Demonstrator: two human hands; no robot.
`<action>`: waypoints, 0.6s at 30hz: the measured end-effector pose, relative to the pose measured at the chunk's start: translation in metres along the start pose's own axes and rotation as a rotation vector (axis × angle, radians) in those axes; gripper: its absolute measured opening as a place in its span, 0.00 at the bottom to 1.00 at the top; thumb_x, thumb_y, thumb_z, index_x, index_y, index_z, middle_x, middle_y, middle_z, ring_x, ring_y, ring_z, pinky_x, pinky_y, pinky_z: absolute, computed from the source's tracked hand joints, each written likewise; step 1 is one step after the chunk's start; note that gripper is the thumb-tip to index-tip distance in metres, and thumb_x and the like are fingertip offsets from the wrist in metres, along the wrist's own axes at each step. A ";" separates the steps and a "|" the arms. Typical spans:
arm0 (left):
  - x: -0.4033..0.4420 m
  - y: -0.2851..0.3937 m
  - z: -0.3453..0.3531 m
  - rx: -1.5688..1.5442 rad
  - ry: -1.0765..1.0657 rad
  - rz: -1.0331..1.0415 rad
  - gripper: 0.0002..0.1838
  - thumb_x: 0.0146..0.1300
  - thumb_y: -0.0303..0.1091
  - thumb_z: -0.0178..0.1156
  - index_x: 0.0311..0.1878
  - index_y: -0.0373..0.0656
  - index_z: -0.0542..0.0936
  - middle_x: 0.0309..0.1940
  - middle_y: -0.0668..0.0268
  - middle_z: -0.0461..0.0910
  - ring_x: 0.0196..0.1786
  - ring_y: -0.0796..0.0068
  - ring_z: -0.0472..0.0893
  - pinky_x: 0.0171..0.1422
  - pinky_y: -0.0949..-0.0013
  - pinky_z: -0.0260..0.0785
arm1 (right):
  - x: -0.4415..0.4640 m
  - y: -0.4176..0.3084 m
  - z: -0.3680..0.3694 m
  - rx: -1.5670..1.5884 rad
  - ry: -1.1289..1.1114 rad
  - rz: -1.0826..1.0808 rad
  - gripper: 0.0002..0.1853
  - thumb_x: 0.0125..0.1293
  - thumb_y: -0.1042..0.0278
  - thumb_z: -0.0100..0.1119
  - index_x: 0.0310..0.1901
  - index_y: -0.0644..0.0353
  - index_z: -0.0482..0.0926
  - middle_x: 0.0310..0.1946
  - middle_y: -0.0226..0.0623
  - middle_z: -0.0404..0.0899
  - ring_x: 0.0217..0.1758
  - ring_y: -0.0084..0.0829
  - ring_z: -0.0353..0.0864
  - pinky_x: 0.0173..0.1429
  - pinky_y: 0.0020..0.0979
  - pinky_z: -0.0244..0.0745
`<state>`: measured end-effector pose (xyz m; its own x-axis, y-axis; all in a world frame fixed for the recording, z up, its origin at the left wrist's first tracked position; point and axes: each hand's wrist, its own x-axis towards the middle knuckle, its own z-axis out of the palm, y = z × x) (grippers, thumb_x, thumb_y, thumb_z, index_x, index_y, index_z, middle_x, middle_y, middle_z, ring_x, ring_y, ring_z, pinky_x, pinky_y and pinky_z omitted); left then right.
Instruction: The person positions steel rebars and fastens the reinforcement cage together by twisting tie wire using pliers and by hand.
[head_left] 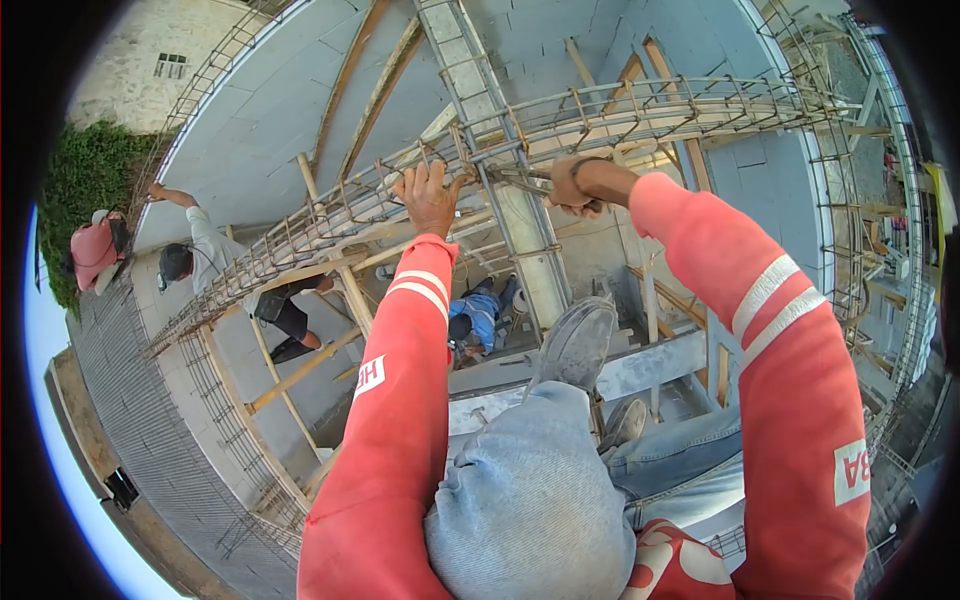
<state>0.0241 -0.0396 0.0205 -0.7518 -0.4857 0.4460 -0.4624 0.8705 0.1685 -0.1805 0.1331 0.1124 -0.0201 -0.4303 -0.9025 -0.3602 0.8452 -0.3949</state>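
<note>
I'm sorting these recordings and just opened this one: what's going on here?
A person in red sleeves sits high on a building frame, leaning over a cage of steel bars. Their right hand grips a metal tool, probably pliers, its tip at a crossing in the cage. The left hand is at the bars beside it; its exact grip is unclear. A worker in blue is below, and two others are off to the left.
</note>
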 end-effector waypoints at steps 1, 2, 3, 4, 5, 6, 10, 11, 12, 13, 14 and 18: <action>-0.001 0.000 0.001 -0.004 -0.009 -0.016 0.24 0.44 0.45 0.78 0.42 0.49 0.77 0.34 0.64 0.74 0.43 0.58 0.72 0.51 0.54 0.57 | -0.002 0.009 0.000 0.001 0.003 0.005 0.14 0.66 0.65 0.68 0.27 0.66 0.81 0.24 0.43 0.81 0.18 0.36 0.78 0.28 0.38 0.81; -0.001 -0.001 0.002 0.021 -0.010 -0.016 0.24 0.45 0.45 0.78 0.42 0.49 0.77 0.34 0.65 0.74 0.43 0.58 0.72 0.51 0.54 0.57 | -0.006 0.021 0.004 0.366 -0.102 -0.017 0.15 0.66 0.63 0.69 0.28 0.66 0.80 0.22 0.41 0.80 0.17 0.33 0.77 0.23 0.36 0.76; -0.002 -0.002 0.001 0.025 -0.015 -0.021 0.24 0.45 0.45 0.78 0.42 0.49 0.77 0.34 0.65 0.74 0.43 0.58 0.72 0.51 0.54 0.57 | -0.008 0.026 0.009 0.726 -0.211 -0.037 0.17 0.66 0.61 0.70 0.29 0.66 0.79 0.21 0.39 0.80 0.16 0.30 0.76 0.19 0.34 0.72; -0.003 -0.001 -0.001 0.050 -0.025 -0.015 0.24 0.46 0.47 0.77 0.41 0.49 0.77 0.35 0.65 0.74 0.44 0.59 0.73 0.52 0.54 0.57 | -0.023 0.023 0.007 0.668 -0.217 -0.082 0.17 0.63 0.60 0.72 0.33 0.67 0.79 0.24 0.39 0.81 0.19 0.29 0.79 0.21 0.33 0.76; 0.000 0.001 -0.002 0.071 -0.030 -0.003 0.24 0.48 0.49 0.76 0.41 0.48 0.77 0.35 0.66 0.75 0.44 0.60 0.73 0.52 0.55 0.58 | -0.035 0.013 0.001 0.668 -0.215 -0.082 0.17 0.63 0.60 0.72 0.33 0.67 0.79 0.24 0.39 0.81 0.19 0.29 0.79 0.21 0.33 0.76; 0.000 0.001 -0.001 0.069 -0.030 -0.001 0.24 0.48 0.49 0.76 0.41 0.48 0.77 0.35 0.66 0.75 0.44 0.60 0.73 0.52 0.55 0.58 | -0.043 -0.001 -0.001 0.361 -0.157 -0.038 0.14 0.63 0.64 0.72 0.37 0.67 0.79 0.29 0.41 0.82 0.25 0.31 0.82 0.25 0.32 0.80; -0.002 -0.002 0.001 0.060 -0.033 0.001 0.24 0.48 0.49 0.76 0.41 0.48 0.76 0.35 0.66 0.74 0.44 0.60 0.73 0.52 0.54 0.58 | -0.042 -0.018 0.025 -0.913 0.620 -0.260 0.14 0.62 0.66 0.68 0.44 0.66 0.79 0.36 0.45 0.84 0.37 0.36 0.85 0.31 0.38 0.84; -0.002 -0.001 0.002 0.058 -0.028 -0.004 0.24 0.48 0.48 0.76 0.41 0.48 0.76 0.35 0.66 0.74 0.44 0.60 0.73 0.52 0.54 0.57 | -0.042 -0.020 0.033 -0.914 0.622 -0.260 0.14 0.62 0.66 0.68 0.44 0.66 0.79 0.36 0.45 0.84 0.37 0.36 0.85 0.31 0.38 0.84; -0.001 0.000 0.001 0.059 -0.026 -0.004 0.24 0.48 0.48 0.76 0.41 0.48 0.76 0.35 0.66 0.74 0.44 0.60 0.73 0.52 0.54 0.57 | -0.043 -0.025 0.040 -0.987 0.717 -0.140 0.15 0.63 0.66 0.65 0.48 0.63 0.77 0.36 0.42 0.84 0.38 0.38 0.86 0.35 0.43 0.84; 0.000 0.001 -0.001 0.060 -0.022 -0.001 0.24 0.48 0.48 0.76 0.41 0.48 0.76 0.35 0.66 0.74 0.44 0.60 0.73 0.52 0.55 0.57 | -0.044 -0.029 0.044 -1.056 0.812 -0.019 0.17 0.64 0.65 0.62 0.52 0.61 0.75 0.35 0.40 0.84 0.39 0.41 0.87 0.38 0.48 0.83; 0.000 0.001 -0.002 0.062 -0.020 0.002 0.23 0.48 0.48 0.76 0.41 0.48 0.76 0.35 0.66 0.74 0.44 0.60 0.73 0.52 0.55 0.57 | -0.045 -0.031 0.045 -1.054 0.815 -0.024 0.17 0.64 0.65 0.62 0.52 0.61 0.75 0.35 0.40 0.84 0.39 0.41 0.87 0.38 0.48 0.83; -0.001 0.004 -0.005 0.055 -0.043 -0.012 0.24 0.46 0.47 0.77 0.41 0.48 0.77 0.35 0.66 0.74 0.44 0.60 0.73 0.52 0.55 0.57 | -0.041 -0.030 0.049 -1.275 0.516 -0.080 0.17 0.64 0.65 0.59 0.52 0.63 0.79 0.36 0.43 0.85 0.36 0.44 0.86 0.38 0.53 0.80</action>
<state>0.0250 -0.0352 0.0254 -0.7650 -0.5000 0.4060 -0.4956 0.8596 0.1247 -0.1228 0.1410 0.1528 -0.1991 -0.7681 -0.6086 -0.9687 0.0603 0.2408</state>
